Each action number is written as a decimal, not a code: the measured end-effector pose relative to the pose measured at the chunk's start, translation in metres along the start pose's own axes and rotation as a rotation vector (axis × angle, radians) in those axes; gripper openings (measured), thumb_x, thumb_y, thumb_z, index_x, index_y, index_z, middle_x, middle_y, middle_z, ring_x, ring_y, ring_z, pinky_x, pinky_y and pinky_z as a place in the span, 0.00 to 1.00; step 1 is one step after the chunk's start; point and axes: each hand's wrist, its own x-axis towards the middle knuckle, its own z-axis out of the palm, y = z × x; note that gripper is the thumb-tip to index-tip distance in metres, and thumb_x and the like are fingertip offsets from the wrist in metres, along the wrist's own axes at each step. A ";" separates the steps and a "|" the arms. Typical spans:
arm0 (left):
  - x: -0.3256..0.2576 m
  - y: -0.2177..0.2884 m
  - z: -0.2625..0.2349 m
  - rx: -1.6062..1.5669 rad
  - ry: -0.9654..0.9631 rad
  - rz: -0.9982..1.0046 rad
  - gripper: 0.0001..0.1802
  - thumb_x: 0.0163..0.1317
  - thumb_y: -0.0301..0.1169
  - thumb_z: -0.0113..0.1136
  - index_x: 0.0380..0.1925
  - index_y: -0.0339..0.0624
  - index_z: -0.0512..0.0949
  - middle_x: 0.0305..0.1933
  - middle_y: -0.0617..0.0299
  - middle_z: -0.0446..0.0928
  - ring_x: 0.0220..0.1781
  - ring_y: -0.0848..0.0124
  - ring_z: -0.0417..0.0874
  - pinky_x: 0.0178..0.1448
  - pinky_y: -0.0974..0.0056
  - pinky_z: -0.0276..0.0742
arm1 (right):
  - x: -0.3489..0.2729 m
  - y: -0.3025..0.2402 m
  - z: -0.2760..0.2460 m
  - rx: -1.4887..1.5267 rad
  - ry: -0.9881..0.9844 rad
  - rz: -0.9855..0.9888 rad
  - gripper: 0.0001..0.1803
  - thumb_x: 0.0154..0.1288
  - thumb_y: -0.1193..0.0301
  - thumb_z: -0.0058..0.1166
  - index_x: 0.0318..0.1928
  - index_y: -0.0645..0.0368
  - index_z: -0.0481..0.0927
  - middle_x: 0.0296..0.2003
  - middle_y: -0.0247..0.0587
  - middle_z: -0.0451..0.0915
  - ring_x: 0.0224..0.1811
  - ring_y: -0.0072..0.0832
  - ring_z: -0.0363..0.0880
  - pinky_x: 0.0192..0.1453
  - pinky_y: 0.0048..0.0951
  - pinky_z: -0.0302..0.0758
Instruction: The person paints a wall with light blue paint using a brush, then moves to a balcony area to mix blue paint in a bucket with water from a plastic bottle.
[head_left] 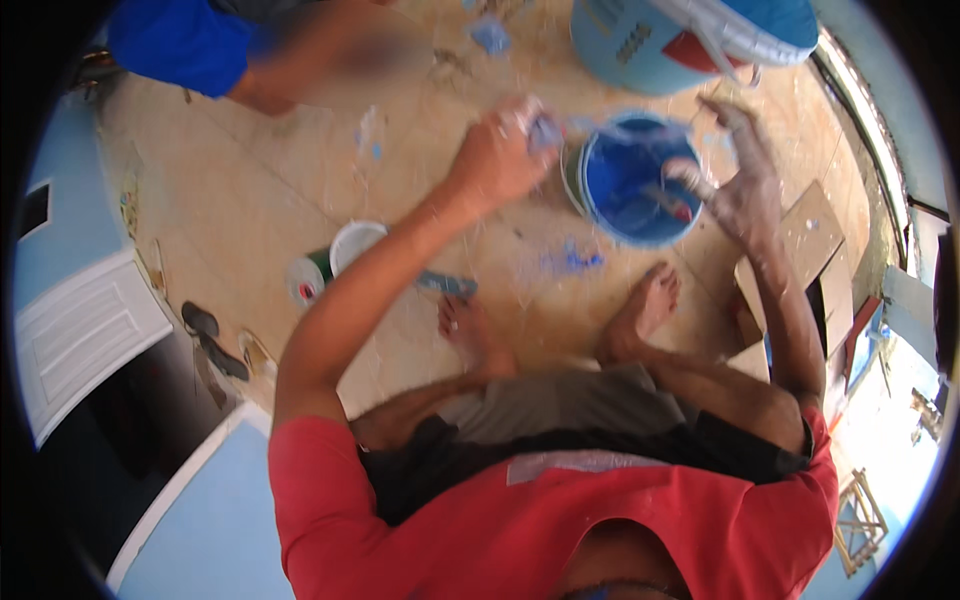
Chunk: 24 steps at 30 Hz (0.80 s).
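My left hand (512, 145) is closed around a bluish thing (545, 133) that motion blurs too much to name. A pale streak runs from it across the mouth of a blue bucket (603, 205). Over that bucket's right side hovers my right hand (738, 195), thumb and fingers apart, with nothing visible in them. Pale smears coat both hands. Inside the bucket leans a tool with a red end (682, 212); its kind is unclear. Blue paint stains (580, 260) mark the tiles between the bucket and my bare feet.
A large light-blue pail (640, 50) stands behind the bucket. Flattened cardboard (805, 255) lies right. By my left forearm are a white tub (358, 242), a green can (308, 278) and a flat grey-blue strip (447, 283). Another person's blue sleeve (180, 45) shows top left.
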 end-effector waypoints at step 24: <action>-0.180 0.232 -0.115 -1.591 0.490 -0.230 0.10 0.73 0.18 0.61 0.52 0.34 0.79 0.42 0.51 0.83 0.38 0.64 0.87 0.52 0.61 0.86 | -0.083 0.092 0.017 0.512 0.071 0.699 0.19 0.75 0.63 0.68 0.60 0.59 0.86 0.45 0.38 0.88 0.44 0.24 0.83 0.52 0.28 0.79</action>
